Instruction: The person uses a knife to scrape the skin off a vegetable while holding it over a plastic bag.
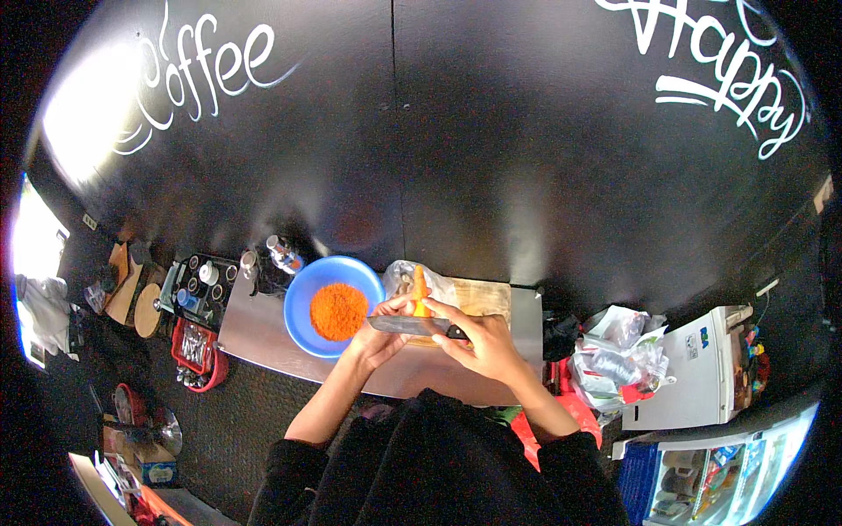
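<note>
A carrot (420, 289), its narrow end pointing away from me, is gripped in my left hand (379, 343). The fingers of that hand partly hide it. My right hand (487, 342) is closed around the black handle of a kitchen knife (408, 325). The blade lies crosswise over the left hand, at the carrot's near end; I cannot tell whether it touches the carrot. To the left stands a blue plastic bowl (297, 329) with a heap of shredded orange carrot (338, 311) in it. Behind the hands are a wooden cutting board (490, 297) and a clear plastic bag (395, 279).
The metal table (454, 381) stands against a black wall (460, 164) with white lettering. A steel bottle (283, 255) is behind the bowl. Left of the table are a black tray (200, 312) and a red basket (197, 348). Plastic bags (618, 361) and a white freezer (691, 368) are at right.
</note>
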The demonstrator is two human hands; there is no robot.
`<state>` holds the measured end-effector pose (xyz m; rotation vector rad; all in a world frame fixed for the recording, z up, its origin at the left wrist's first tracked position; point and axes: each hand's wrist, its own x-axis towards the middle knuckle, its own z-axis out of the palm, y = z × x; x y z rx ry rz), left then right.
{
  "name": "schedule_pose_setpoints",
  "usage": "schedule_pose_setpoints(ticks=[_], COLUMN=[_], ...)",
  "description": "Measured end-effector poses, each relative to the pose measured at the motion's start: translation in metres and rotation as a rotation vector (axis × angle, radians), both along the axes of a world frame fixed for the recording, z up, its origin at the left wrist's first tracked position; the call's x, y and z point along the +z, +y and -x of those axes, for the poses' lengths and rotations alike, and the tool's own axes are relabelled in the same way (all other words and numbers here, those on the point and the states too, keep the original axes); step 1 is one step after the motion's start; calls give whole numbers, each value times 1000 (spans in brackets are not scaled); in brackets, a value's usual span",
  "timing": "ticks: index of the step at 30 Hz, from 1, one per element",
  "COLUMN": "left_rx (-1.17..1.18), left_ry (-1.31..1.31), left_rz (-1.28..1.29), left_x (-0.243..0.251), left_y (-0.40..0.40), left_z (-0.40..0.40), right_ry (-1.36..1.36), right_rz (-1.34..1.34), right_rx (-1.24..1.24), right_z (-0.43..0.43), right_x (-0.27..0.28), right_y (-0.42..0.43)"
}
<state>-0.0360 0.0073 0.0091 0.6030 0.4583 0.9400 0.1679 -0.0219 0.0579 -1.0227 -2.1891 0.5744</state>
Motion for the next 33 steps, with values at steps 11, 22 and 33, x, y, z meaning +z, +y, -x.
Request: schedule_pose_setpoints(ticks=[11,22,33], left_rx=[41,-9,37], left_ry=[-5,110,132], left_rz=[76,-29,37], left_x=[3,9,6], left_y=[4,4,-3], left_z=[-3,2,-3], right_ry=[116,106,220], right_rz=[-194,-89,-8], right_rx=[-89,-40,-68], right_z=[9,6,7], right_x=[-12,-7,-12], right_y=[6,6,8])
